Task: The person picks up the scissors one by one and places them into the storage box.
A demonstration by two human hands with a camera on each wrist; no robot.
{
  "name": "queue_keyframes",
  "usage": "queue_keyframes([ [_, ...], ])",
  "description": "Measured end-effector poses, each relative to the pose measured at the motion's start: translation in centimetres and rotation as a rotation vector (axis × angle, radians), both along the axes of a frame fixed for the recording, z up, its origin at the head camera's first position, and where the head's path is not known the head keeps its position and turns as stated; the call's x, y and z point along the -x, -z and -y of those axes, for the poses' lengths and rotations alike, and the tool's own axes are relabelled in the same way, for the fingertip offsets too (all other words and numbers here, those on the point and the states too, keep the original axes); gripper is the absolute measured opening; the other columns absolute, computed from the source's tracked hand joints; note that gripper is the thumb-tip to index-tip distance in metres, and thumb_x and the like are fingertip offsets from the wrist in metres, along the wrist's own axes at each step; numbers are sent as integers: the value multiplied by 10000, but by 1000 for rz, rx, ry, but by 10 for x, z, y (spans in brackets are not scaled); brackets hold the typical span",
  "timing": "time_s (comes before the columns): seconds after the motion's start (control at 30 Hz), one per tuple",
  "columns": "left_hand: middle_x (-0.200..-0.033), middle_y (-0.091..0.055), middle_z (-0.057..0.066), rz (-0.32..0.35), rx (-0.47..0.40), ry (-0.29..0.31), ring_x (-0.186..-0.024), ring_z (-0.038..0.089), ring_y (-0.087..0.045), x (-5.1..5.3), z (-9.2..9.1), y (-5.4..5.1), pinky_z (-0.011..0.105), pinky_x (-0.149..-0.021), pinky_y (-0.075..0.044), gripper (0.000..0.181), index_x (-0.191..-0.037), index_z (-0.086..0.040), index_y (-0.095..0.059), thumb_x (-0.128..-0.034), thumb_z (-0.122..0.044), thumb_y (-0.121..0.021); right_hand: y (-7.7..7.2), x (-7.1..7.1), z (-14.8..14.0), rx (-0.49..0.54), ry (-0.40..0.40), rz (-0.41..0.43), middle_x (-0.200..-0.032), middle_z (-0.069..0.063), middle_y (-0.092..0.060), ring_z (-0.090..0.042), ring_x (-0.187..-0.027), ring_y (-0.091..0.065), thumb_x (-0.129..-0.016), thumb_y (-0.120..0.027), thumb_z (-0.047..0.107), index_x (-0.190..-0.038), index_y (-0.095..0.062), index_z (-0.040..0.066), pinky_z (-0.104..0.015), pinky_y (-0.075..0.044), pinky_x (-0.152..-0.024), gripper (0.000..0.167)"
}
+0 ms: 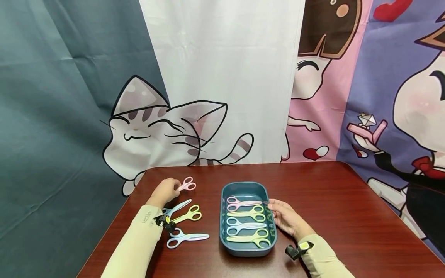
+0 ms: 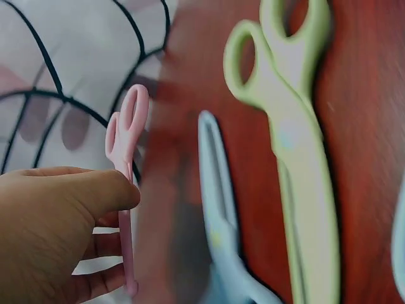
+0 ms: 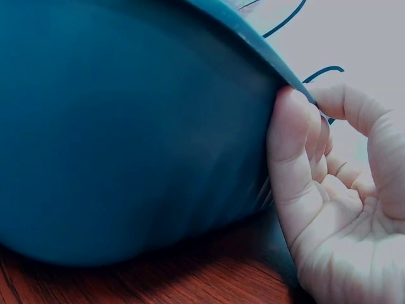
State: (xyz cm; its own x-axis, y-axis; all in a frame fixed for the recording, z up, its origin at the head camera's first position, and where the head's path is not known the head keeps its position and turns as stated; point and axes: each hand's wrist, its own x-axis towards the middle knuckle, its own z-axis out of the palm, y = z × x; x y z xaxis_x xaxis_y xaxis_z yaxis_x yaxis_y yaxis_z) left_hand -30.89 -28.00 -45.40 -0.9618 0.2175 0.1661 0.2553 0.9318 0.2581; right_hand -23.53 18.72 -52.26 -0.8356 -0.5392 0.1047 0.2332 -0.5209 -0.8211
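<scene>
Four scissors (image 1: 247,238) lie in the blue tray (image 1: 247,253), whose rim (image 3: 271,57) you pinch with your right hand (image 1: 286,219). Your left hand (image 1: 166,192) pinches pink scissors (image 1: 188,184) by the blades (image 2: 126,250), left of the tray, beyond three more scissors (image 1: 190,237) on the table (image 1: 313,185).

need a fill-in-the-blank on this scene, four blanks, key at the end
1. The left hand pinches a pair of scissors coloured ____.
2. The ____ hand grips the rim of the teal tray.
3. The tray holds ____ pairs of scissors.
4. On the table, the light green scissors lie between two other pairs coloured ____.

Missing words: pink; right; four; blue.
</scene>
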Motion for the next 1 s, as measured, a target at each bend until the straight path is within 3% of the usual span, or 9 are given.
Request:
queue_keyframes([
  [0.23,-844,-612,74,-90,-42,141,-764,198,-547,3,-36,-23,384,-731,-488,186,-929,-74,-732,-753,-20,-710,-1,0,0,3,2,-5,-945,-22,-715,-50,-737,-675,-1055,-338,-41,-1125,-633,49,-191,-580,-660,316],
  [0.4,-807,-590,34,-116,-38,227,-731,166,-523,0,-69,-35,332,-684,-466,181,-905,-88,-734,-745,-10,-707,-2,1,0,4,-1,2,-939,-22,-713,-45,-725,-668,-1057,-331,-45,-1129,-630,44,-189,-579,-656,320],
  [0.67,-845,-584,7,-79,-29,283,-750,145,-527,-13,-118,-50,304,-699,-483,167,-963,-125,-732,-819,-38,-728,-2,3,1,12,-20,-15,-938,-24,-715,-47,-734,-676,-1055,-315,-52,-1140,-612,28,-192,-582,-659,319],
  [1.0,-839,-507,-32,-40,19,335,-773,125,-502,-23,-159,-54,265,-677,-430,120,-946,-179,-714,-856,-99,-722,0,1,0,5,-11,3,-938,-24,-713,-56,-738,-681,-1053,-341,-42,-1138,-603,32,-198,-582,-653,285],
])
